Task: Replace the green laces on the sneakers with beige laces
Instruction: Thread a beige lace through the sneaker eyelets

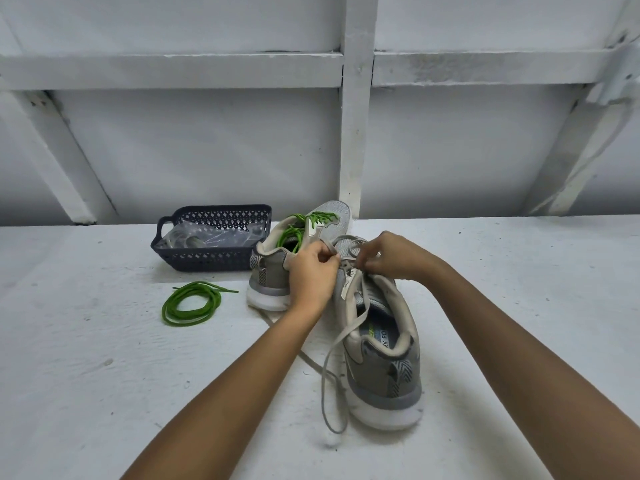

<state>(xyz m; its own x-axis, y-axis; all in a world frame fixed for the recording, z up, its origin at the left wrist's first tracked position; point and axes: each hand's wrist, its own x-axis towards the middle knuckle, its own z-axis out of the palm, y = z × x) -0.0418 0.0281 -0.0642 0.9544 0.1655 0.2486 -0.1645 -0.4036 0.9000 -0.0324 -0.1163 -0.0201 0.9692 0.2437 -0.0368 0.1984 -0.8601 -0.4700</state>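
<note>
1. Nearest me, the loose tail of the beige lace [331,368] trails off the near sneaker [381,362] onto the white table [104,375]. It is flat, woven, limp and very light, so it will flop and twist. I judge it is best taken close to the stiff tip for threading.
2. The near sneaker stands heel toward me, with a grey mesh upper, a padded collar and a thick white foam sole. It looks light, soft on top and firm below. I'd steady it by the eyelet row or the collar.
3. The left hand [313,271] is curled, pinching a loop of beige lace at the upper eyelets.
4. The right hand [388,254] is curled tight at the same spot and looks to be nipping the lace. Its fingertips are partly hidden, so I am not certain.
5. To the left lies a coiled green lace [190,304], round and cord-like, free on the table.
6. The far sneaker [277,268] sits just behind the left hand with its green laces [311,220] still threaded.
7. Farther back is a dark latticed plastic basket [207,261] holding a crinkled clear bag [207,237].
</note>
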